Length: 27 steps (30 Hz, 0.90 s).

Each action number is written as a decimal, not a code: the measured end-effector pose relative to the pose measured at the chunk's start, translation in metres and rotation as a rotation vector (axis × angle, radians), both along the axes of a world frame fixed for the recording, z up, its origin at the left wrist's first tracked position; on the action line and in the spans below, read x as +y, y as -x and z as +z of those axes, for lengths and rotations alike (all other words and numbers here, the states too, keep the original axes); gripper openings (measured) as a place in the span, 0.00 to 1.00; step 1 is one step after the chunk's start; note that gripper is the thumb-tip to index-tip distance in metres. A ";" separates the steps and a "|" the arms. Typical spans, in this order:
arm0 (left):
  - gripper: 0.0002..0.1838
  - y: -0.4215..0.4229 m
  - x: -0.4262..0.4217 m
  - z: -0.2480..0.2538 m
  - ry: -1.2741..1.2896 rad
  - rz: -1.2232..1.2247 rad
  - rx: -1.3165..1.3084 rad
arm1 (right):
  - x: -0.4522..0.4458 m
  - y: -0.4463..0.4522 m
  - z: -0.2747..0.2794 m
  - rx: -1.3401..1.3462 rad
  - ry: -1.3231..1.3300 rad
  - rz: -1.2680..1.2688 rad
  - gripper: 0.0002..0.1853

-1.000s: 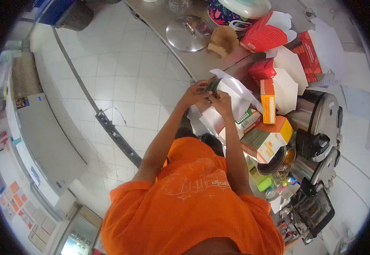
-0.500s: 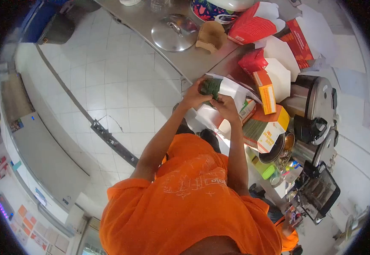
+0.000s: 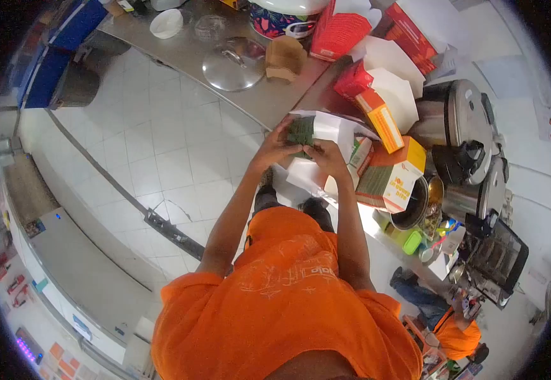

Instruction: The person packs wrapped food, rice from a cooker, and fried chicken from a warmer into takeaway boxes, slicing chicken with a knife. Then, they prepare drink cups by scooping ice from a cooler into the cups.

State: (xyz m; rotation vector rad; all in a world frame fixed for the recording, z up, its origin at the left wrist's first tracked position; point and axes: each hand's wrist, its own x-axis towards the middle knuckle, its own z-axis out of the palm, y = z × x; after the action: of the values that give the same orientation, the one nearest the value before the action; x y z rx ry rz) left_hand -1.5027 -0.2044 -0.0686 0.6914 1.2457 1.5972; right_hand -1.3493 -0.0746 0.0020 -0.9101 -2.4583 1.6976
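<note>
From here I see the left hand gripping a green-and-white carton at the bench edge; the right hand pinches its near side; an orange-and-white box lies near.

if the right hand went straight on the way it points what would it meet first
Most likely the dark green piece, just ahead of the right hand and perhaps already at its fingertips; depth is hard to judge from this one view.
</note>
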 end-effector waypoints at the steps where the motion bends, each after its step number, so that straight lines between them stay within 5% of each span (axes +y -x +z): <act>1: 0.53 -0.004 -0.002 0.005 -0.010 -0.010 -0.039 | -0.003 -0.004 -0.001 0.031 0.017 -0.008 0.13; 3: 0.53 -0.004 -0.001 0.026 -0.041 -0.035 -0.101 | -0.004 -0.003 -0.006 0.111 0.035 -0.026 0.14; 6: 0.52 -0.003 0.007 0.000 -0.061 0.023 0.378 | -0.005 0.000 -0.029 0.192 -0.045 -0.062 0.15; 8: 0.48 -0.003 0.010 -0.003 0.041 0.004 0.485 | -0.015 0.006 -0.022 0.096 -0.326 -0.051 0.13; 9: 0.45 -0.010 0.012 -0.009 0.137 0.046 0.467 | -0.022 0.008 -0.032 0.238 -0.405 -0.085 0.10; 11: 0.44 -0.017 0.012 -0.012 0.083 0.029 0.018 | -0.027 0.013 -0.016 0.058 -0.469 -0.011 0.10; 12: 0.41 -0.018 0.012 0.003 0.078 0.040 0.173 | -0.026 0.018 -0.020 -0.040 -0.459 -0.028 0.13; 13: 0.42 -0.024 0.008 0.021 0.145 0.031 0.015 | -0.029 0.021 -0.017 -0.059 -0.483 -0.036 0.13; 14: 0.46 -0.014 0.008 -0.024 0.022 0.021 0.161 | -0.030 0.030 -0.035 -0.135 -0.461 -0.095 0.13; 16: 0.51 -0.013 0.002 -0.026 0.064 -0.051 0.007 | -0.035 0.028 -0.031 -0.082 -0.431 -0.170 0.16; 18: 0.52 -0.023 0.000 0.010 0.053 -0.060 0.046 | -0.037 0.038 -0.055 -0.060 -0.419 -0.309 0.18; 20: 0.53 -0.031 -0.006 0.030 0.146 -0.121 -0.015 | -0.024 0.027 -0.029 -0.098 -0.352 -0.125 0.23; 21: 0.52 -0.029 -0.010 0.020 0.137 -0.129 -0.033 | -0.018 0.027 -0.033 -0.057 -0.160 -0.170 0.20; 24: 0.49 -0.031 -0.004 0.033 0.214 -0.124 -0.033 | -0.007 0.031 -0.088 0.274 -0.397 -0.183 0.17; 27: 0.47 -0.031 0.003 0.040 0.199 -0.119 0.033 | 0.001 0.056 -0.131 0.328 -0.416 -0.257 0.16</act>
State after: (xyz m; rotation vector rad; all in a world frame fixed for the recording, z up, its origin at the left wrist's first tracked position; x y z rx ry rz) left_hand -1.4718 -0.2010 -0.0287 0.6547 1.3411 1.3493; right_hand -1.4049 -0.0739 -0.1288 -0.7811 -2.2328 1.0933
